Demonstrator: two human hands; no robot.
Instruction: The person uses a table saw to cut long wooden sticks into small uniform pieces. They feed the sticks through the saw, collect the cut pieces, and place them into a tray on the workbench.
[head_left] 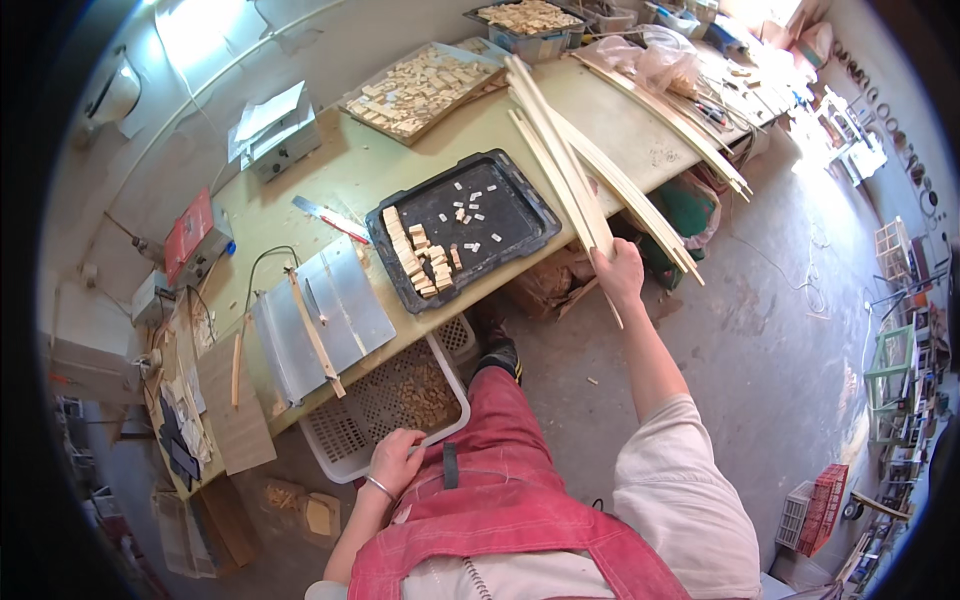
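Note:
My right hand (620, 268) grips long pale wooden strips (562, 155) at the table's front edge; their far ends lie on the table, and more strips (656, 224) lie alongside. My left hand (395, 458) hangs low by the white perforated basket (450, 388), fingers curled, their contents hidden. Left of the strips, a black tray (510, 220) holds several small wooden blocks (410, 250) in rows and several scattered small white pieces (478, 217). A metal plate (345, 290) with a wooden strip across it sits left of the tray.
The green table (330, 180) bears a board of wooden pieces (420, 85), a blue bin (530, 38), a grey box (275, 140) and a red-topped box (190, 240). Bags (680, 230) sit beneath it. The grey floor (740, 340) extends rightward toward racks (890, 365) and red crates (825, 505).

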